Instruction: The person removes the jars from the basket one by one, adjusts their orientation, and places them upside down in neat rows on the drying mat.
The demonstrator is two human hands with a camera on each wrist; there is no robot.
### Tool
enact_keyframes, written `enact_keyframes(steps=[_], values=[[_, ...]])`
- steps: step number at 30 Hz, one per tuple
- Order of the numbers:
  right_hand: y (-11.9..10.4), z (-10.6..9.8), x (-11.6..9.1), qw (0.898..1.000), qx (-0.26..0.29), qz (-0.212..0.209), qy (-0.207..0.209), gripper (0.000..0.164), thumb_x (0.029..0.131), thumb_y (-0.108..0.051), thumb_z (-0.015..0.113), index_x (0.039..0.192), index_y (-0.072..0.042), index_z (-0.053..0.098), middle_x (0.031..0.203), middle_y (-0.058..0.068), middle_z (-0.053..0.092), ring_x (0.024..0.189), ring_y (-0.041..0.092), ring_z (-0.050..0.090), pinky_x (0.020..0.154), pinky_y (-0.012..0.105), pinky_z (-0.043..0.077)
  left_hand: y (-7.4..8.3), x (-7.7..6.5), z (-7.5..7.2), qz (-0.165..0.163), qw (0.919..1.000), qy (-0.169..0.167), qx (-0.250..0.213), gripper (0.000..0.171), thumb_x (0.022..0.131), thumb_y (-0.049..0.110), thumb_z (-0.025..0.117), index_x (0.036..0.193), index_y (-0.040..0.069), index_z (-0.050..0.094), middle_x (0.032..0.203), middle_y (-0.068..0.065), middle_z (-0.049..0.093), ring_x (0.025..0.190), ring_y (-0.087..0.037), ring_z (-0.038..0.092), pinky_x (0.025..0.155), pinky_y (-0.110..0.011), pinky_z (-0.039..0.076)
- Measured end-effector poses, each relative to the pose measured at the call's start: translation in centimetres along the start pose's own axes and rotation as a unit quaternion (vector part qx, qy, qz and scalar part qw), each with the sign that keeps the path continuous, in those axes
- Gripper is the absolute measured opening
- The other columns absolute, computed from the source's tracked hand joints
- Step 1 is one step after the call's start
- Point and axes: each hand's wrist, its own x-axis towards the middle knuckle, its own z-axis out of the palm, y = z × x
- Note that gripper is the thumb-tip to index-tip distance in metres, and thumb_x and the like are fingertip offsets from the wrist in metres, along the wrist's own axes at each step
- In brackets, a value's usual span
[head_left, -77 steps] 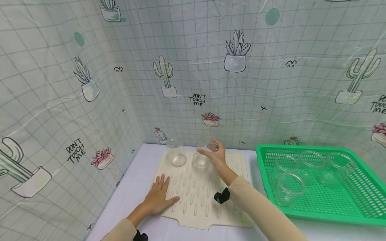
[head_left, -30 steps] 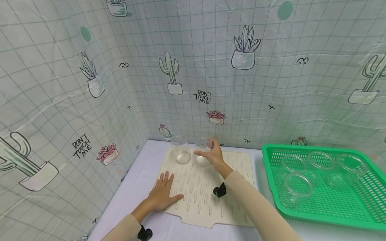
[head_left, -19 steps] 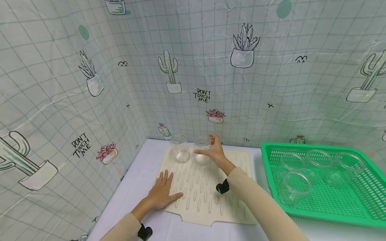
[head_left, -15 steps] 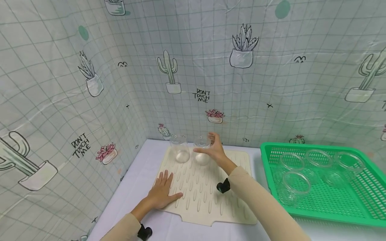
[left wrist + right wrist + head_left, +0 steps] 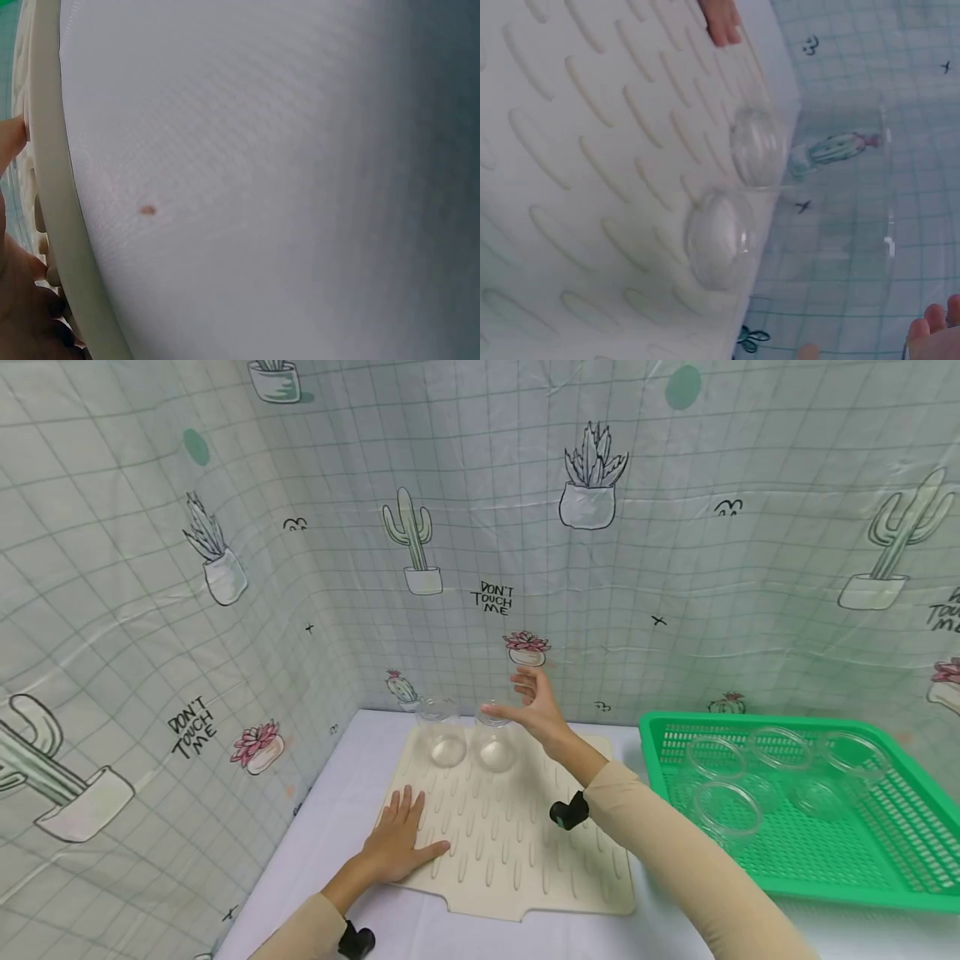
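Two clear cups stand side by side at the far edge of a beige ridged mat [image 5: 517, 835]. My right hand [image 5: 542, 717] is just above and to the right of the nearer-right cup [image 5: 496, 750], thumb and fingers spread apart and holding nothing. In the head view its thumb overlaps that cup's rim. The other cup [image 5: 447, 748] is to its left. Both round bases show on the mat in the right wrist view, the right cup's base [image 5: 718, 241] nearest. My left hand [image 5: 397, 842] rests flat on the mat's left side, fingers spread.
To the right stands a green perforated basket [image 5: 840, 860] with several clear cups, one of them a front cup [image 5: 726, 810]. A white cloth [image 5: 315, 827] covers the table. Behind and to the left hangs a cactus-printed curtain [image 5: 465, 543].
My right hand lowered the right cup onto the mat, then let go and rose slightly to the right. My left hand stayed on the mat. The head view shifted a little.
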Motion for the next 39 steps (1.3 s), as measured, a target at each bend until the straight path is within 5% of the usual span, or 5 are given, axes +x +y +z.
enact_keyframes(steps=[13,24,34,39], values=[[-3.1,-2.5,-2.1,0.999,0.010,-0.027,-0.039,0.081,0.071,-0.028,0.080,0.136,-0.016,0.033,0.135,0.002,0.041,0.126,0.021,0.035,0.106,0.040,0.026,0.2,-0.1,0.0,0.011,0.9998,0.008,-0.011,0.093,0.084,0.061,0.050,0.144,-0.004,0.019,0.149,-0.026,0.005,0.137,-0.040,-0.001,0.109,-0.052,0.007],[-6.8,-6.6,-5.7,0.995,0.004,-0.058,-0.081,0.071,0.076,-0.019,0.076,0.134,-0.013,0.035,0.136,0.008,0.040,0.126,0.018,0.037,0.107,0.038,0.025,0.4,-0.2,-0.2,0.014,0.9998,0.008,-0.010,0.093,0.085,0.060,0.050,0.144,-0.004,0.019,0.149,-0.026,0.006,0.136,-0.041,0.000,0.109,-0.052,0.008],[-8.9,-10.9,-8.8,0.995,0.002,-0.071,-0.075,0.064,0.081,-0.006,0.070,0.134,-0.011,0.035,0.134,0.008,0.041,0.126,0.020,0.036,0.107,0.040,0.024,0.3,-0.2,-0.2,0.014,0.9998,0.005,-0.010,0.095,0.084,0.064,0.048,0.144,-0.003,0.019,0.149,-0.026,0.004,0.136,-0.042,-0.001,0.108,-0.054,0.007],[-9.1,-13.4,-10.3,0.995,0.007,-0.076,-0.064,0.061,0.084,0.001,0.064,0.135,-0.010,0.032,0.137,0.014,0.037,0.126,0.022,0.036,0.102,0.029,0.033,0.4,-0.2,-0.3,0.014,0.9998,0.005,-0.011,0.094,0.084,0.062,0.048,0.144,-0.003,0.019,0.149,-0.026,0.004,0.136,-0.042,-0.001,0.108,-0.054,0.007]])
